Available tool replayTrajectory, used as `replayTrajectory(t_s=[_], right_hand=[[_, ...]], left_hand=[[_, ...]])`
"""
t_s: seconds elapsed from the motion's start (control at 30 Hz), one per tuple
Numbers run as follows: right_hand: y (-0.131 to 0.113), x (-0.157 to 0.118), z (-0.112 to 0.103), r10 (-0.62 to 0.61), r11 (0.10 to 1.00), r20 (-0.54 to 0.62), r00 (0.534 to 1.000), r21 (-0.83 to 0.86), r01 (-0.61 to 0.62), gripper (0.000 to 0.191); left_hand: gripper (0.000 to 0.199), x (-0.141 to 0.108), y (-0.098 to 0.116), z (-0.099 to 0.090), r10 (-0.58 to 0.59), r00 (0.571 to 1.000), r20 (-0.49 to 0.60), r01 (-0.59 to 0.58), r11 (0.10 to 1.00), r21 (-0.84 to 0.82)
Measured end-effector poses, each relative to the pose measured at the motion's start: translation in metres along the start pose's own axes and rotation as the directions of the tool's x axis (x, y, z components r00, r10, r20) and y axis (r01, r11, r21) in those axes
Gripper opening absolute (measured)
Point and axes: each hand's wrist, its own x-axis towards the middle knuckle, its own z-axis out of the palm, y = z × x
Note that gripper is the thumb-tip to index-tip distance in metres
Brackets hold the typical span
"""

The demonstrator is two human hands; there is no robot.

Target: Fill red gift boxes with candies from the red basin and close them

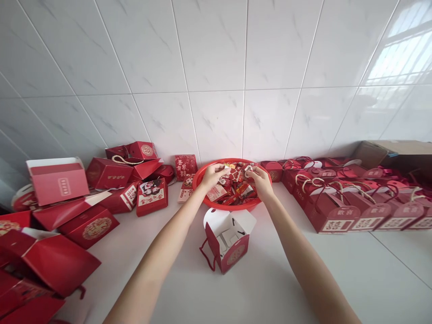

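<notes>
A red plastic basin (232,208) stands by the wall with many wrapped sweets (236,184) in it, mostly red with white or pink. My left hand (212,176) reaches over its left side, fingers pinched on a small wrapped sweet. Over the right side, my right hand (262,181) is closed on another wrapped sweet (249,171) with dark print on white. Between my forearms and in front of the basin sits an open red gift box (232,254), its white flaps up and a red cord handle hanging at its left. White folds show inside it.
Red boxes (91,225) lie in a loose pile on the left. Closed gift boxes with cord handles (332,211) stand in rows on the right, before a cardboard carton (388,153). Small red packs (185,167) lean beside the basin. A tiled wall (216,121) closes off the back.
</notes>
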Motion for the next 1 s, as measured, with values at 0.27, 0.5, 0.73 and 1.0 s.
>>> replayTrajectory(t_s=[0.27, 0.5, 0.73, 1.0], right_hand=[[-0.005, -0.004, -0.002, 0.049, 0.998, 0.214, 0.976, 0.024, -0.056, 0.038], [-0.004, -0.005, -0.002, 0.088, 0.996, 0.190, 0.978, -0.047, -0.081, 0.040], [-0.002, -0.003, 0.000, 0.036, 0.999, 0.101, 0.994, 0.013, -0.038, 0.041], [-0.002, -0.003, 0.001, 0.017, 0.998, -0.003, 1.000, 0.063, -0.017, 0.037]], left_hand=[[0.047, -0.005, 0.009, 0.007, 0.042, 0.999, 0.012, -0.042, 0.999, -0.005], [0.040, -0.009, 0.012, 0.010, 0.051, 0.994, 0.091, -0.050, 0.999, -0.018], [0.038, -0.010, 0.013, 0.008, -0.027, 0.998, 0.064, 0.013, 0.978, 0.210], [0.023, -0.014, -0.003, 0.007, -0.208, 0.938, 0.278, 0.006, 0.810, 0.586]])
